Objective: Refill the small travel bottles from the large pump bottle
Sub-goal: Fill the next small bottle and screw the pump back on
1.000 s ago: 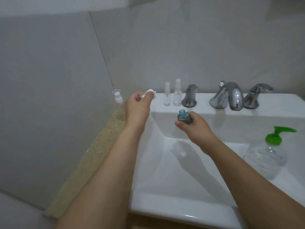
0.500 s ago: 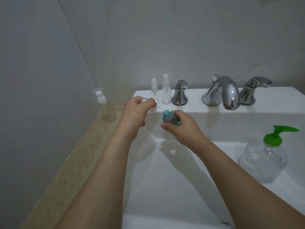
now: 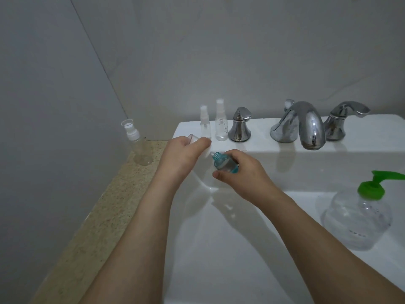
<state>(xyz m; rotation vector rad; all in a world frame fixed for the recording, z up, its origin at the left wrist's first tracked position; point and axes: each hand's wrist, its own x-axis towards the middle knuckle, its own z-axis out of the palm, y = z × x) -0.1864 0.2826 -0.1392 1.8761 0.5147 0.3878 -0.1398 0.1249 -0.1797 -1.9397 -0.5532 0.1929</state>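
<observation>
My right hand (image 3: 243, 175) grips a small blue-tinted travel bottle (image 3: 224, 164), uncapped, its open neck tilted toward my left hand. My left hand (image 3: 182, 155) holds a small clear and white cap-like piece (image 3: 194, 139) just left of that neck; most of it is hidden by my fingers. Two clear spray bottles (image 3: 205, 126) (image 3: 221, 126) stand upright on the sink's back ledge. The large clear pump bottle with a green pump (image 3: 359, 213) stands at the right of the sink. Another clear bottle with a white neck (image 3: 137, 148) stands on the counter by the left wall.
A white sink (image 3: 219, 249) lies below my arms. A chrome faucet (image 3: 304, 126) with two handles (image 3: 240, 126) (image 3: 344, 119) stands on the back ledge. A speckled beige counter (image 3: 98, 227) runs along the grey wall at the left.
My left hand has come down and toward the blue bottle, bringing the small piece next to its neck. My right hand has tilted the bottle's neck leftward. The view has shifted slightly.
</observation>
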